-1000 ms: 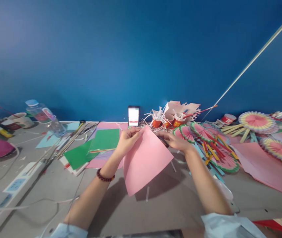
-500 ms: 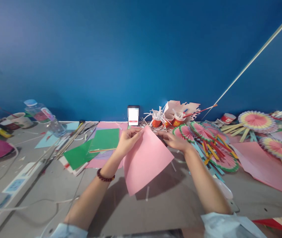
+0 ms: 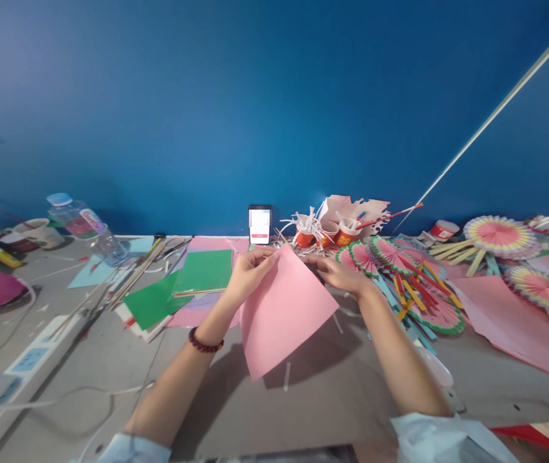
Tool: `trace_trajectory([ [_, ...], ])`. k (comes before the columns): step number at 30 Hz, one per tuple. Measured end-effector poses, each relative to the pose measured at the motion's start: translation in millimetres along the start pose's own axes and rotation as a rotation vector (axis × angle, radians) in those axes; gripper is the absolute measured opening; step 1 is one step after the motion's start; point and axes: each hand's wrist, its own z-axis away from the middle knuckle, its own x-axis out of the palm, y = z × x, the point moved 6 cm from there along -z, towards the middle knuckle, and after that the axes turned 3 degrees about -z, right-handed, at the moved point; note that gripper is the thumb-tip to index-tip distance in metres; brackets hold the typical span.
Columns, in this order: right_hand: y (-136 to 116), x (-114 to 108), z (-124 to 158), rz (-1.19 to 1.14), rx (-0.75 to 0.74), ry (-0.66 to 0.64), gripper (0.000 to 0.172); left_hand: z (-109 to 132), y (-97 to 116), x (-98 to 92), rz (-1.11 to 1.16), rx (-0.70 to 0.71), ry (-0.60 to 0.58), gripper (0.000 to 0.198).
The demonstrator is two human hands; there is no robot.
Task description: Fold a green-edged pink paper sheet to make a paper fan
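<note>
Square-looking pale pink paper sheet [image 3: 287, 315] sits between the two hands, raised at a slant over the grey bench [image 3: 323, 424], casting a shadow on it. Left hand [image 3: 252, 273] grasps the sheet near its top corner, thumb on the near face. Right hand [image 3: 339, 273] is at the sheet's upper right edge, fingers curled by something dark (too small to identify); can't tell whether it grips that, the paper, or both.

Edges: one corner points down toward the person, another sticks out right, below the right hand; lower left side bows. Room to move is mostly nearside, grey surface between the forearms, with a narrow white paper strip [image 3: 287, 376] just under the lower corner. Left is tighter: green square paper sheets [image 3: 204, 271] beside the left hand. Right: pleated pink-and-green paper fans [image 3: 387, 254] near the right hand. Far side: red-and-white paper cups [image 3: 346, 233] and an upright dark-framed phone [image 3: 260, 225], both close to the blue wall [image 3: 255, 116].
</note>
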Motion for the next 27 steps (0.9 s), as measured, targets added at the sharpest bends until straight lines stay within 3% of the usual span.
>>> trace_trajectory([
  [17,8.0,1.7,-2.6,-0.070,0.000,-0.026,0.032,-0.7,-0.3,0.2,0.003,0.024,-0.006,0.039],
  [24,10.4,-6.5,-7.6,-0.078,-0.002,0.114,0.029,1.8,8.1,0.7,-0.050,0.067,-0.001,0.038],
  [27,11.4,-16.9,-6.2,-0.048,0.006,0.213,0.030,10.3,24.5,-9.7,-0.222,0.139,0.087,0.031],
])
